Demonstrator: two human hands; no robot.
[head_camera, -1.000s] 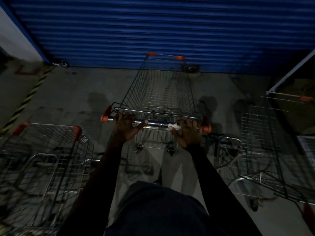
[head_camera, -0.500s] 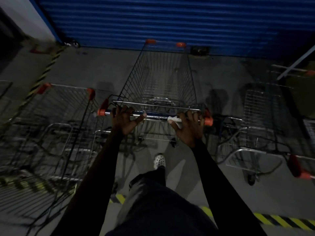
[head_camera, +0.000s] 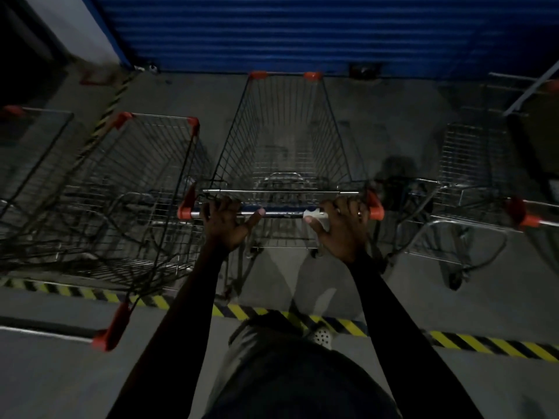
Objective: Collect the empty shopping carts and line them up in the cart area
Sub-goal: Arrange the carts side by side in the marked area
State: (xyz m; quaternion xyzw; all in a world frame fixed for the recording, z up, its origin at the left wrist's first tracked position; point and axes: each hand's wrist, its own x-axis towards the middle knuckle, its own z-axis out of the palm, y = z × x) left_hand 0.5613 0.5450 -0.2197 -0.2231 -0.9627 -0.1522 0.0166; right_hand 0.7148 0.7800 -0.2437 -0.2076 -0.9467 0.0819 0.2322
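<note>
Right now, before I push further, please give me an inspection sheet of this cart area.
Surface: grey concrete floor, dim light; yellow-black hazard stripe across it.
Job's things: empty middle cart faces the blue roller shutter; left cart and right cart stand on either side.
Clutter: small dark object at the shutter's foot, unclear.
Grippers: left hand and right hand both grip the handle.
Cables: nothing seen.
Surroundings: shutter ahead; white wall at far left.

Single head-worn wide-angle view, looking forward and steeply down, close above both forearms, facing the blue roller shutter (head_camera: 302,31), striped floor tape (head_camera: 453,343) crossing below
</note>
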